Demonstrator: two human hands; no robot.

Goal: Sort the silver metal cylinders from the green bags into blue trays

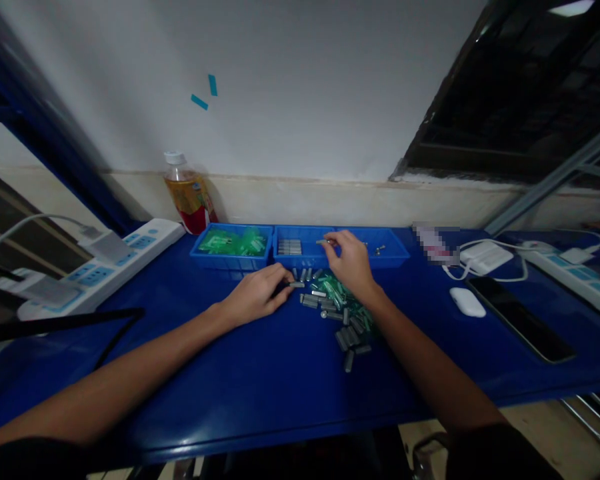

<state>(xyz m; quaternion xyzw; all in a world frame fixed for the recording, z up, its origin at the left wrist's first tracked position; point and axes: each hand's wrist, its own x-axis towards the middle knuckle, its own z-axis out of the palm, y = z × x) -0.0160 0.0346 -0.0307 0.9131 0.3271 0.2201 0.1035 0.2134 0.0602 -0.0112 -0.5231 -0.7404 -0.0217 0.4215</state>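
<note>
Middle tray (303,233)'s plain blue, the desk (260,380) a deeper blue. Just in front of that tray: grey cylinders (309,301) and green bits (334,291). Left of it, amber-and-red bottle (184,193), white cap (175,158). Way right, white case (467,302), black phone (523,322).

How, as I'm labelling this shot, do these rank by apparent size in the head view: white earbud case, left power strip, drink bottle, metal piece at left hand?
1. left power strip
2. drink bottle
3. white earbud case
4. metal piece at left hand
</note>
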